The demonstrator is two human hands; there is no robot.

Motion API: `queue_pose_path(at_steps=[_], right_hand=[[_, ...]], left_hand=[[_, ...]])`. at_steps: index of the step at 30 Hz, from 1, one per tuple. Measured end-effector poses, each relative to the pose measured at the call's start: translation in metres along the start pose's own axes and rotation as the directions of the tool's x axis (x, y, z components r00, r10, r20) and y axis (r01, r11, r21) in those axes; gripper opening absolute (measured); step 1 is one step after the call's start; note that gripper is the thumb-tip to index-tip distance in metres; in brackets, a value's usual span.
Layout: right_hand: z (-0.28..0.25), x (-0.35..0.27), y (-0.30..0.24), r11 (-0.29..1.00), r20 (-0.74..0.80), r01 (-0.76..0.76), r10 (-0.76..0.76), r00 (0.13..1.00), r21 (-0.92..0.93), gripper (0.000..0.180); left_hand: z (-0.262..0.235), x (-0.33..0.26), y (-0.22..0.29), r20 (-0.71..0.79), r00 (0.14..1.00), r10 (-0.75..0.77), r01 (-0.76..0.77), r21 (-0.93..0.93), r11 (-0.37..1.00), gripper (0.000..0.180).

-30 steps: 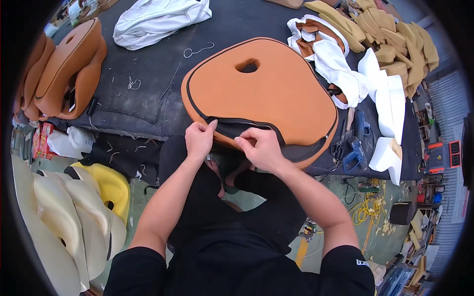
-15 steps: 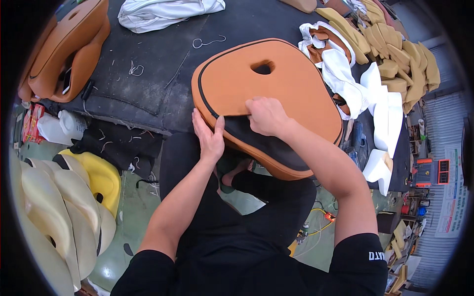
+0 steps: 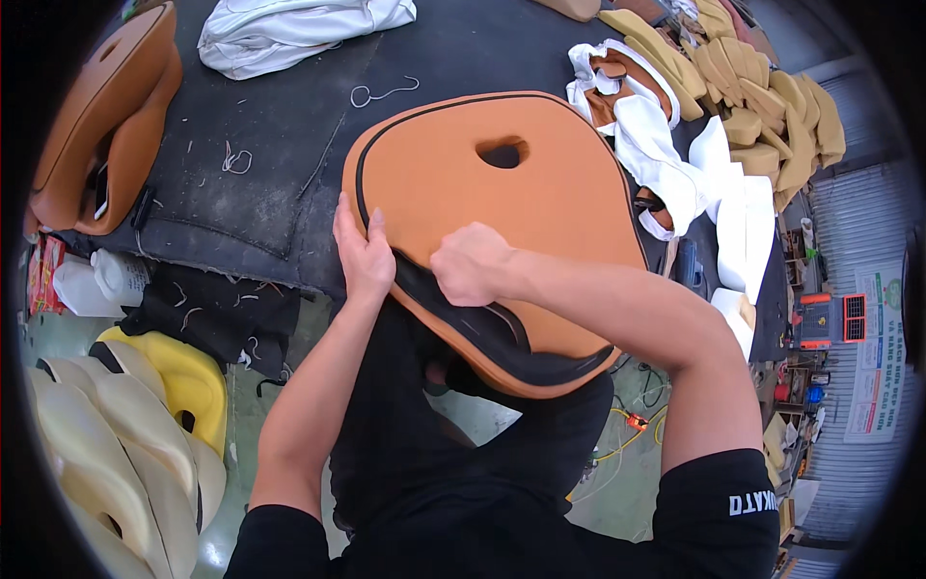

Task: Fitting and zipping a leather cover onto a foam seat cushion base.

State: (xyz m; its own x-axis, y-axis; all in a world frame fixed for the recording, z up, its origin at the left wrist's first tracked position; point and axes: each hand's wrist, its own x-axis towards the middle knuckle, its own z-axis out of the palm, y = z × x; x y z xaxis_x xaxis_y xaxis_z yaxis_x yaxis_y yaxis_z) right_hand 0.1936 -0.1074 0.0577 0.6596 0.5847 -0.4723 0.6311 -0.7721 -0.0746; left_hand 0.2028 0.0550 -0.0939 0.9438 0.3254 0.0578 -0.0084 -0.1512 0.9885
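An orange-brown seat cushion [image 3: 559, 198] with an oval hole and a black line along its rim rests over my thighs and the table's edge. My left hand [image 3: 364, 256] grips its left rim, thumb on top and fingers along the side. My right hand [image 3: 473, 268] is a fist, closed on the near edge of the orange cover. Beside that fist the cover stands apart from the rim. A dark layer [image 3: 424, 289] shows in this gap along the near side. The fingertips of my right hand are hidden.
A black-topped table [image 3: 260, 116] bears a white cloth bundle [image 3: 299, 34], loose thread and finished orange cushions [image 3: 106, 125] at left. White-and-orange covers [image 3: 661, 164] and tan foam pieces [image 3: 772, 106] lie at right. Cream foam shapes [image 3: 116, 444] and a yellow one [image 3: 198, 376] stand lower left.
My right fist has moved left and nearer, pulling at the cover. The cushion has shifted toward me and left, and more of the dark layer shows. My left hand still grips the rim.
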Motion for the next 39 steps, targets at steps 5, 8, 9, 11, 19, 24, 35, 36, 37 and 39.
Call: queue_pose_path(at_steps=[5, 8, 9, 11, 19, 24, 35, 36, 37, 39], right_hand=[[-0.003, 0.006, 0.026, 0.978, 0.187, -0.065, 0.027, 0.982, 0.199, 0.053], [-0.020, 0.002, 0.032, 0.971, 0.243, -0.040, -0.019, 0.970, 0.236, 0.054], [-0.025, 0.003, 0.030, 0.980, 0.234, -0.032, -0.015, 0.972, 0.196, 0.052], [-0.031, 0.006, 0.026, 0.988, 0.212, -0.019, -0.015, 0.977, 0.156, 0.049], [-0.017, 0.020, 0.021, 0.997, 0.080, 0.008, -0.013, 0.997, 0.073, 0.028], [-0.034, 0.030, 0.026, 0.992, 0.166, 0.004, 0.018, 0.986, -0.129, 0.032], [-0.026, 0.036, 0.025, 0.998, 0.273, 0.065, -0.063, 0.960, 0.002, 0.035], [-0.024, 0.037, 0.027, 0.998, 0.279, 0.064, -0.063, 0.958, 0.005, 0.035], [-0.025, 0.039, 0.028, 0.998, 0.304, 0.065, -0.059, 0.951, -0.009, 0.033], [-0.015, 0.035, 0.029, 0.991, 0.201, 0.122, -0.132, 0.971, 0.061, 0.030]], left_hand=[[-0.001, 0.002, 0.003, -0.001, 1.000, 0.005, -0.005, -0.081, 0.997, 0.066], [0.004, 0.004, 0.000, 0.018, 1.000, -0.006, 0.009, -0.192, 0.981, 0.063], [0.003, 0.004, -0.002, 0.023, 1.000, -0.011, 0.016, -0.230, 0.973, 0.061], [0.001, 0.003, -0.003, 0.031, 0.999, -0.035, 0.042, -0.280, 0.959, 0.059], [0.001, 0.004, -0.001, 0.079, 0.991, -0.105, 0.131, -0.570, 0.811, 0.055], [0.004, 0.024, -0.009, 0.001, 0.996, -0.095, 0.088, -0.387, 0.918, 0.046], [-0.002, 0.030, -0.003, 0.139, 0.989, -0.048, 0.097, -0.368, 0.925, 0.061], [-0.001, 0.030, -0.003, 0.142, 0.988, -0.054, 0.103, -0.368, 0.924, 0.061], [-0.001, 0.031, -0.001, 0.131, 0.990, -0.048, 0.094, -0.365, 0.926, 0.060], [0.003, 0.030, 0.002, 0.125, 0.991, -0.051, 0.094, -0.363, 0.927, 0.059]])
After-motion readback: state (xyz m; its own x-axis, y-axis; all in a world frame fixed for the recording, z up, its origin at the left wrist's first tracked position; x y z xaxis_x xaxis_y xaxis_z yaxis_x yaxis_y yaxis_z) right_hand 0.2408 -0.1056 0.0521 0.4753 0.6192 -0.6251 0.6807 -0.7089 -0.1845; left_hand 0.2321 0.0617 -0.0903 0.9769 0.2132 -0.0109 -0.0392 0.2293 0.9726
